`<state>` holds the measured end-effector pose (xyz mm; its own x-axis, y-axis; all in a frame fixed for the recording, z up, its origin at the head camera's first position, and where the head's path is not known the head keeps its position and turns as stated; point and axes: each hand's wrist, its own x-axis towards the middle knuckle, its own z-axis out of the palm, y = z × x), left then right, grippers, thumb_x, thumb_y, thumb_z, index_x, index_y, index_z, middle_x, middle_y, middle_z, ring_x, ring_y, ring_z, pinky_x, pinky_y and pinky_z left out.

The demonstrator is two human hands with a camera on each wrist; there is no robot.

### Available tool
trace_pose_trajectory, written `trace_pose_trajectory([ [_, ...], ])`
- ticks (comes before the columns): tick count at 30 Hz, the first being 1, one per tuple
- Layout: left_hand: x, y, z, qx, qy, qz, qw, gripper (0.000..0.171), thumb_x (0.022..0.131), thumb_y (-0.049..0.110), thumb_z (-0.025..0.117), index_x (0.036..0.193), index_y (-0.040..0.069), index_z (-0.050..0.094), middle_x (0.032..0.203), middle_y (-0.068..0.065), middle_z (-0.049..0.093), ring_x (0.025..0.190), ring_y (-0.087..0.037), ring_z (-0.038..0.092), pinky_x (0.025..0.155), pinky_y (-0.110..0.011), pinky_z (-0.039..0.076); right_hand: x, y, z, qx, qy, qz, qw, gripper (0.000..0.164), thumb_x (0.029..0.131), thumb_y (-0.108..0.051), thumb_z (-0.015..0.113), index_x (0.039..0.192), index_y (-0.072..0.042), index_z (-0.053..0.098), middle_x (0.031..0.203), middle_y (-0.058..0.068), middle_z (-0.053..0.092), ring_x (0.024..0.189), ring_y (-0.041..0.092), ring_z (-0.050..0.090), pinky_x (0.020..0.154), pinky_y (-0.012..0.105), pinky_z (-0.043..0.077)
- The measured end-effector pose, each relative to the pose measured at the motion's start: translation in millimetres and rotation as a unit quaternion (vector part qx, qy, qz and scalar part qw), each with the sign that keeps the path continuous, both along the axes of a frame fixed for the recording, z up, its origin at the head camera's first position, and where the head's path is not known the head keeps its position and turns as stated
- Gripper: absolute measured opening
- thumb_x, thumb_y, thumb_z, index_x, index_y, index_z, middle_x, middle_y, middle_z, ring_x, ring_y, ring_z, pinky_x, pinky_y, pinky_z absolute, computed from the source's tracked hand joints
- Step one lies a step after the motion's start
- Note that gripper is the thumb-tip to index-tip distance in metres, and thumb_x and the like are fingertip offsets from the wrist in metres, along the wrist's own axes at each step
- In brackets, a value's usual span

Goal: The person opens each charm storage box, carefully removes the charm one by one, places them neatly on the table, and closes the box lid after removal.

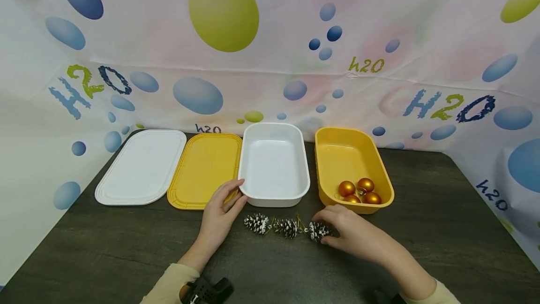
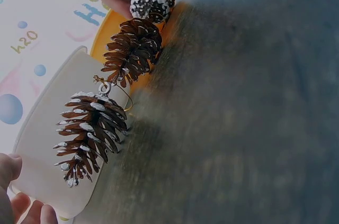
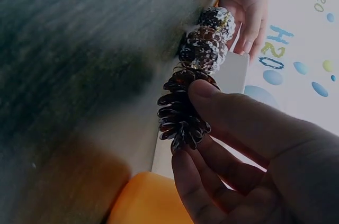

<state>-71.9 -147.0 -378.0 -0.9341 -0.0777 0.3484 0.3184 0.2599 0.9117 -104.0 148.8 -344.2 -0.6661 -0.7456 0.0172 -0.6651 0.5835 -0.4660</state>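
Three snow-tipped pine cones lie in a row on the dark table: a left one (image 1: pixel 256 224), a middle one (image 1: pixel 286 228) and a right one (image 1: pixel 318 231), with thin gold loops. My right hand (image 1: pixel 354 233) pinches the right pine cone (image 3: pixel 183 110) between thumb and fingers. Behind the row stands a white container (image 1: pixel 274 202) with bare insides. My left hand (image 1: pixel 221 210) touches its front left corner, fingers loosely extended. To the right, a yellow container (image 1: pixel 337 154) holds several shiny orange baubles (image 1: pixel 347 188) at its near end.
Left of the containers lie a yellow lid (image 1: pixel 211 163) and a white lid (image 1: pixel 143 165), side by side. A patterned white backdrop (image 1: pixel 270 69) hangs behind the table (image 1: pixel 270 266). A black wrist device (image 1: pixel 206 291) shows by my left sleeve.
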Motion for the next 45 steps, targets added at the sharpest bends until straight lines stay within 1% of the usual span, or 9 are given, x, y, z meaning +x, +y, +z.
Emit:
trace_pose_trajectory([
  [3, -0.7, 0, -1.6, -0.003, 0.004, -0.001, 1.0, 0.038, 0.089, -0.006, 0.062, 0.126, -0.008, 0.055, 0.128, -0.023, 0.051, 0.123, -0.035, 0.048, 0.094, -0.042, 0.046, 0.2, 0, -1.8, 0.004, 0.004, -0.003, 1.0, 0.031, 0.078, -0.01, 0.079, 0.107, -0.01, 0.066, 0.101, -0.006, 0.061, 0.094, 0.012, 0.056, 0.081, 0.033, 0.051],
  [4, -1.8, -1, -4.4, -0.001, 0.004, -0.001, 1.0, 0.038, 0.089, -0.006, 0.062, 0.127, -0.008, 0.055, 0.129, -0.023, 0.05, 0.123, -0.035, 0.048, 0.094, -0.042, 0.046, 0.3, 0, -2.4, 0.004, 0.006, -0.003, 1.0, 0.031, 0.078, -0.01, 0.079, 0.107, -0.01, 0.066, 0.102, -0.006, 0.061, 0.095, 0.012, 0.056, 0.082, 0.034, 0.051],
  [10, -11.3, -7, -28.7, 0.006, 0.011, -0.002, 0.9999, 0.039, 0.09, 0.003, 0.064, 0.129, 0.003, 0.057, 0.131, -0.015, 0.051, 0.124, -0.028, 0.048, 0.095, -0.034, 0.046, -0.2, 0, -5.9, 0.003, 0.009, -0.009, 1.0, 0.031, 0.079, -0.01, 0.078, 0.107, -0.01, 0.066, 0.102, -0.005, 0.062, 0.097, 0.014, 0.057, 0.084, 0.036, 0.051],
  [15, -13.7, -10, -34.9, 0.011, 0.017, -0.008, 0.9998, 0.038, 0.091, 0.011, 0.065, 0.129, 0.009, 0.059, 0.132, -0.009, 0.051, 0.124, -0.024, 0.048, 0.094, -0.029, 0.046, -0.5, 0, -8.2, 0.001, 0.005, -0.01, 1.0, 0.031, 0.079, -0.011, 0.078, 0.108, -0.01, 0.066, 0.104, -0.005, 0.062, 0.098, 0.014, 0.057, 0.084, 0.036, 0.051],
  [21, -13.9, -9, -35.1, 0.012, 0.011, -0.009, 0.9998, 0.038, 0.091, 0.012, 0.065, 0.129, 0.01, 0.058, 0.132, -0.006, 0.051, 0.124, -0.021, 0.048, 0.095, -0.027, 0.045, -0.6, -1, -8.1, 0.01, 0.006, -0.018, 1.0, 0.036, 0.08, -0.011, 0.078, 0.113, -0.009, 0.065, 0.108, -0.004, 0.062, 0.102, 0.016, 0.057, 0.086, 0.039, 0.05],
  [27, -14.0, -9, -34.9, 0.007, 0.016, -0.006, 0.9998, 0.038, 0.091, 0.01, 0.065, 0.129, 0.009, 0.058, 0.132, -0.008, 0.051, 0.124, -0.023, 0.048, 0.094, -0.027, 0.045, 0.3, 0, -7.4, 0.01, 0.008, -0.021, 1.0, 0.038, 0.08, -0.011, 0.077, 0.116, -0.007, 0.065, 0.11, -0.002, 0.062, 0.104, 0.018, 0.056, 0.088, 0.04, 0.049],
  [34, -13.5, -9, -33.5, 0.011, 0.003, -0.009, 0.9999, 0.038, 0.092, 0.012, 0.064, 0.129, 0.01, 0.058, 0.132, -0.005, 0.051, 0.125, -0.019, 0.047, 0.095, -0.025, 0.045, 2.1, 2, -4.3, 0.008, 0.001, -0.025, 1.0, 0.039, 0.081, -0.013, 0.077, 0.118, -0.008, 0.064, 0.114, -0.001, 0.061, 0.107, 0.019, 0.056, 0.089, 0.042, 0.049],
  [39, -13.9, -9, -34.0, 0.011, 0.001, -0.01, 0.9999, 0.038, 0.092, 0.011, 0.064, 0.129, 0.01, 0.058, 0.132, -0.006, 0.051, 0.124, -0.019, 0.047, 0.094, -0.025, 0.045, 8.1, 4, 1.7, 0.011, 0.029, -0.032, 0.999, 0.04, 0.08, -0.012, 0.077, 0.118, -0.008, 0.064, 0.114, -0.001, 0.061, 0.107, 0.018, 0.056, 0.089, 0.04, 0.049],
  [45, -14.9, -9, -34.6, 0.008, 0.016, -0.008, 0.9998, 0.039, 0.09, 0.01, 0.065, 0.128, 0.009, 0.059, 0.131, -0.009, 0.052, 0.124, -0.025, 0.048, 0.093, -0.029, 0.046, 18.8, 13, 17.9, 0.006, 0.084, -0.057, 0.995, 0.045, 0.077, -0.014, 0.081, 0.118, -0.01, 0.065, 0.115, -0.002, 0.061, 0.107, 0.019, 0.056, 0.089, 0.042, 0.05],
])
